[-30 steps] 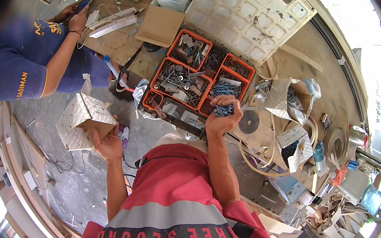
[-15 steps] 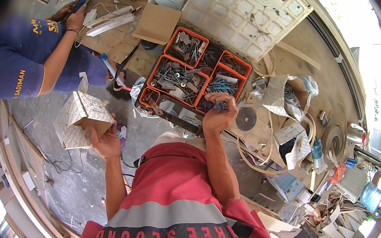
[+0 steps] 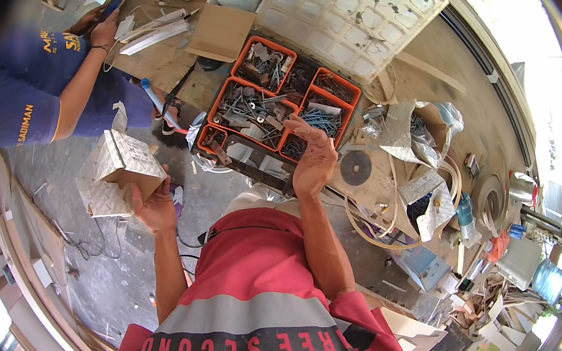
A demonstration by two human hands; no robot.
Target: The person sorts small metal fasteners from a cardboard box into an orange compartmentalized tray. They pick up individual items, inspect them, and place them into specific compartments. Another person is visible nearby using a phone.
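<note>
- The left hand (image 3: 152, 204) grasps an open cardboard box (image 3: 119, 171) with a silvery patterned outside; the fingers curl under its near right corner and the thumb presses its side, so the box sits above and to the left of the palm, held out over the grey floor (image 3: 79, 271).
- The right hand (image 3: 315, 160) reaches out over an orange compartment organiser (image 3: 273, 109) that lies farther off. The fingers are bent and drawn together above the near right compartment, which holds bluish screws (image 3: 320, 120); whether they pinch a screw cannot be told, as the fingertips hide what is under them.
- The organiser's pale, gridded lid (image 3: 342, 14) stands open on the far side.
- Just right of the right hand lies a dark round disc (image 3: 356, 167) on a board, with crumpled plastic bags (image 3: 411, 138) of hardware beyond it.
- To the far left another person in a blue shirt (image 3: 19, 96) bends over a wooden board (image 3: 163, 53), a hand (image 3: 104, 28) holding a phone.
</note>
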